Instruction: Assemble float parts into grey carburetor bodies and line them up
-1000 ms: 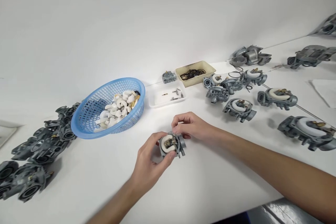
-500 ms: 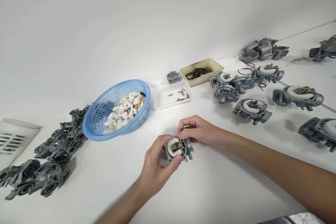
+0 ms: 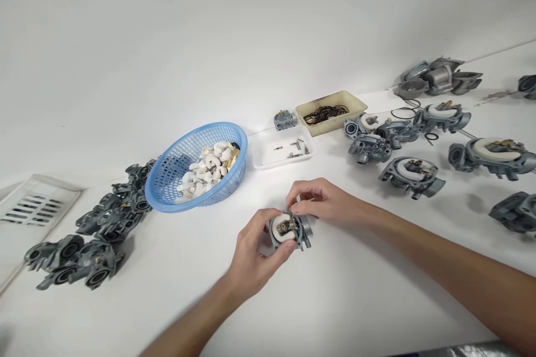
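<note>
Your carburetor [image 3: 298, 227] is a dull grey metal body with its open round face turned up towards you. Inside the rim sits a white C-shaped float [image 3: 276, 230], curved around small brass and dark metal pieces, and short grey stubs stick out on the right and near side. It is at the middle of the worktop [image 3: 201, 295], nearer you than the white tray [image 3: 262, 160]; you cannot tell whether it rests on the surface or is slightly raised.

Your left forearm comes in from the bottom edge, and your left hand [image 3: 254, 251] grips the carburetor from the left, index finger bent over the far side and thumb laid along the near rim. Your right forearm reaches in from the lower right. Your right hand [image 3: 320, 199] is curled, thumb and index finger drawn close at the far rim; whether they pinch a small part is too small to tell.

The white tray holds small metal parts [image 3: 297, 148], with the blue basket [image 3: 153, 192] of white floats [image 3: 213, 163] to its left and a beige tray [image 3: 355, 103] of black rings [image 3: 326, 114] behind on its right. More carburetors stand on both sides of the worktop
</note>
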Available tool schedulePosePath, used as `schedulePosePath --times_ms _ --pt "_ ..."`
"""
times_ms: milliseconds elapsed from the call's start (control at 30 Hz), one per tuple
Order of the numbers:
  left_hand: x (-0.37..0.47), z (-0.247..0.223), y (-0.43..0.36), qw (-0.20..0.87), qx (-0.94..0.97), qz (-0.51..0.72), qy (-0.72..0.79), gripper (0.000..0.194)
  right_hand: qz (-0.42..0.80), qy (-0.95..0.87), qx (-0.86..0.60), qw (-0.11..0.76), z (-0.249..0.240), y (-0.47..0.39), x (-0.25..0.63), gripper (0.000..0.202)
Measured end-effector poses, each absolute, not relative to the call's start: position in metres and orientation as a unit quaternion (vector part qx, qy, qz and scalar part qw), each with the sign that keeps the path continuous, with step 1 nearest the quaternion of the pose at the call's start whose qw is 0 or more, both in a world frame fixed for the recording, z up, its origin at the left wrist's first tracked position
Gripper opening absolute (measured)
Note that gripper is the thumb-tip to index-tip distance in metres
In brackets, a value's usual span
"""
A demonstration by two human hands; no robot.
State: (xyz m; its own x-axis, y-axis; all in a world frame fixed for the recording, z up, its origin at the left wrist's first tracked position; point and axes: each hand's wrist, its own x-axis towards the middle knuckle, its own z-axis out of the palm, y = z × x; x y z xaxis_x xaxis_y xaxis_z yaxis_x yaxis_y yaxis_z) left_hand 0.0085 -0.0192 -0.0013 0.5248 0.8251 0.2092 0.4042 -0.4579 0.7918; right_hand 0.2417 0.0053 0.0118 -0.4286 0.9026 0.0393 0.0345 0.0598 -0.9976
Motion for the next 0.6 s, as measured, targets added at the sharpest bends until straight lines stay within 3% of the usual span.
schedulePosePath --times_ms 600 --pt "0.0099 -0.0008 -0.0229 0.363 0.787 0.327 0.378 0.034 0.621 -0.596 -0.366 0.354 0.0070 0.0053 0.2399 0.022"
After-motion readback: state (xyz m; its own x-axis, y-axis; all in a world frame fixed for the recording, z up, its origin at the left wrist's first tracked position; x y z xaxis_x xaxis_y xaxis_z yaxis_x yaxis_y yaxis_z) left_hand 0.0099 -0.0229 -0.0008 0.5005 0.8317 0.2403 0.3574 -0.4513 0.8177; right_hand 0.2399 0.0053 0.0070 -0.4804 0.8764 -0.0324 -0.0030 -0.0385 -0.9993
